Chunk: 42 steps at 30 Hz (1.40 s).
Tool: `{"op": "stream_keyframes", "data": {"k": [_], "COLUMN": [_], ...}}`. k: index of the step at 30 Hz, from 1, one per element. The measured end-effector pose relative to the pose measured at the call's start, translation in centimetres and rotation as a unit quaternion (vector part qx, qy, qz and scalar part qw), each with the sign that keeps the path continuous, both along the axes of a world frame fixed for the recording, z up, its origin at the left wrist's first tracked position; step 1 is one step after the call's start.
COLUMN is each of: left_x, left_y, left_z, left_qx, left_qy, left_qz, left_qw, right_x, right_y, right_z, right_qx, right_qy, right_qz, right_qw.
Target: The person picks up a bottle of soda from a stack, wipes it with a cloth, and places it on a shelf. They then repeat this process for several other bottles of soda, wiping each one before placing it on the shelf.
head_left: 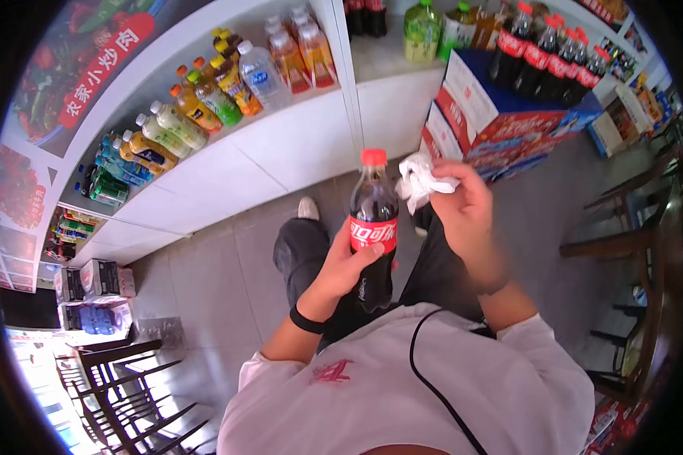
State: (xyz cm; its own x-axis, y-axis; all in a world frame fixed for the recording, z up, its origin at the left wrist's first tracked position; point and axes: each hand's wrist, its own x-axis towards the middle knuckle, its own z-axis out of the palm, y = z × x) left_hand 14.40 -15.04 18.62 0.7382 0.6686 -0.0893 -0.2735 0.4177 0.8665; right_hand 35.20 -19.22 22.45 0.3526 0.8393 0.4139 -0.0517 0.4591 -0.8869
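My left hand (pixel 350 262) is wrapped round the middle of a cola bottle (pixel 373 205) with a red cap and a red label, held nearly upright in front of my body. Dark liquid fills most of it. To its right, my right hand (pixel 465 205) pinches a crumpled white tissue (pixel 420 182) between thumb and fingers. The tissue is close beside the bottle's neck; a small gap shows between them. A black band circles my left wrist.
A shelf (pixel 228 144) ahead on the left bears several drink bottles. Red and blue cartons (pixel 493 114) at the right carry several cola bottles (pixel 546 57). Wooden chairs (pixel 121 379) stand at lower left, another chair (pixel 622 243) at the right. Grey tiles (pixel 220 265) cover the floor.
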Motion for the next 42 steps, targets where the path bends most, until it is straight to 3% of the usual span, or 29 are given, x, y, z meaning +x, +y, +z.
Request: {"op": "stream_keyframes", "data": {"k": [6,9,11,14,19,23,25,27,30,31,33,36,41,42], "left_x": [0.1,0.4,-0.4,0.1,0.9,0.2,-0.6,-0.4,0.2,0.7,1.0,0.6,-0.3,-0.3], "left_y": [-1.2,-1.2,-1.0,-1.7,-3.0,-2.7,-2.5,-2.2,-2.4,-2.1,-2.7,-2.2,-1.9,-1.9], "left_z": [2.7,1.7,2.4,2.9,2.7,2.7,1.4,1.2,2.3,2.4,4.3,4.2,1.8,1.7], "left_qx": [0.030,0.023,0.048,0.079,0.177,0.124,0.019,0.023,0.201,0.214,0.254,0.259,0.099,0.154], "left_qy": [-0.084,-0.025,-0.017,-0.018,0.023,0.033,-0.049,-0.053,0.103,0.052,0.079,0.095,0.015,0.037], "left_qz": [0.038,0.188,0.143,0.166,0.177,0.186,0.167,0.170,0.189,0.156,0.169,0.188,0.197,0.190], "left_qw": [0.995,0.982,0.988,0.983,0.968,0.974,0.984,0.984,0.956,0.963,0.949,0.943,0.975,0.969], "right_x": [-3.7,-5.1,-6.6,-5.8,-4.4,-4.7,-5.2,-5.7,-4.9,-4.6,-4.2,-4.8,-5.8,-5.4], "right_y": [-0.4,-1.6,-2.6,-2.5,-1.1,-2.5,-3.4,-3.9,-2.8,-2.2,-1.8,-1.8,-2.9,-3.0], "right_z": [2.1,1.4,0.3,1.0,2.7,1.4,0.3,0.0,1.8,2.6,3.3,2.8,-0.2,0.0], "right_qx": [0.127,0.189,0.202,0.185,0.195,0.225,0.228,0.213,0.188,0.186,0.185,0.195,0.210,0.211], "right_qy": [-0.223,-0.333,-0.361,-0.390,-0.327,-0.376,-0.397,-0.403,-0.366,-0.352,-0.329,-0.315,-0.411,-0.421], "right_qz": [-0.066,-0.034,-0.041,-0.061,-0.074,-0.038,-0.021,-0.022,-0.030,-0.038,-0.033,-0.034,0.000,0.006], "right_qw": [0.964,0.923,0.910,0.900,0.922,0.898,0.889,0.890,0.911,0.917,0.925,0.928,0.887,0.882]}}
